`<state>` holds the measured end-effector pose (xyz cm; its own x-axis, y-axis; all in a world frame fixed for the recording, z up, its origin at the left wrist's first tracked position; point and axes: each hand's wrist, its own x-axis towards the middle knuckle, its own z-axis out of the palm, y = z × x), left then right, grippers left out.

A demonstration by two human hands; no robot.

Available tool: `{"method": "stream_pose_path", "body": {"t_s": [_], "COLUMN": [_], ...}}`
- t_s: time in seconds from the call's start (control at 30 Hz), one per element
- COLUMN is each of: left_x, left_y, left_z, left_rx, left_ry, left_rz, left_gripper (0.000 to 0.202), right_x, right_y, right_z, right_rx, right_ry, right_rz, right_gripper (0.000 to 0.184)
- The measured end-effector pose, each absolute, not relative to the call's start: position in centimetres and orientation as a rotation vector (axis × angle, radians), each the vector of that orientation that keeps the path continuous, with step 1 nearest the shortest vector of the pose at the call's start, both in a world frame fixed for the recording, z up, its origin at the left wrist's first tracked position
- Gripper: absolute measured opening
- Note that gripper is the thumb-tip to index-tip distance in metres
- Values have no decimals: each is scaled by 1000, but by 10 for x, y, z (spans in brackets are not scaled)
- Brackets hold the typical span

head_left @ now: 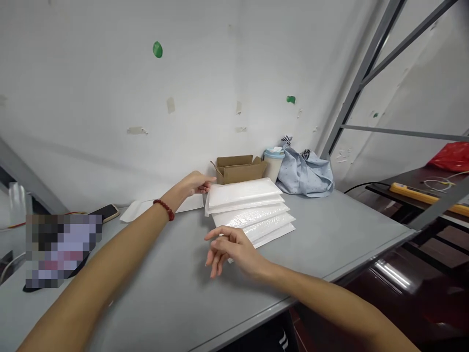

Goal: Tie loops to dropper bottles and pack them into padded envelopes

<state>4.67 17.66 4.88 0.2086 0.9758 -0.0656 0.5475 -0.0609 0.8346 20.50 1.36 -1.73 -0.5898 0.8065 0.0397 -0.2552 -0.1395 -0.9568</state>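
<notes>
A fanned stack of white bubble mailers [252, 210] lies on the grey table, their glossy padded surfaces overlapping toward me. My left hand [198, 183], with a red beaded bracelet on the wrist, is at the upper left corner of the top mailer, thumb and fingers closed at its edge. In front of the stack, my right hand [238, 252] hovers near the lower left side of the mailers, fingers apart and loosely bent, with nothing in them. Flat white paper or another envelope [188, 203] lies behind my left wrist, partly hidden by the arm.
An open cardboard box [244, 172], a lidded cup [273, 166] and a light blue cloth bag [306, 173] stand along the wall. A phone [106, 213] and a blurred-out item [66, 249] lie left. A grey metal frame [351, 102] rises at the table's [351, 230] right end.
</notes>
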Motion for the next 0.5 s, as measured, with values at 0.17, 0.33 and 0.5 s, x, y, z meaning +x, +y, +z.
{"method": "stream_pose_path", "body": {"t_s": [0.17,0.33,0.5], "left_x": [-4,-40,-40], "left_y": [173,156,142], "left_z": [26,-4,-20], "left_rx": [1934,2165,2338], "left_ry": [1673,1853,2014], "left_rz": [512,94,-26], "left_gripper": [24,27,27], "right_x": [206,206,205], "right_y": [9,7,9], "right_z": [-12,-14,-20], "right_rx": [-677,-681,-682], "right_ry": [-1476,-1544,-1615], "right_rz": [1727,1653,1589], "right_gripper": [11,10,11]}}
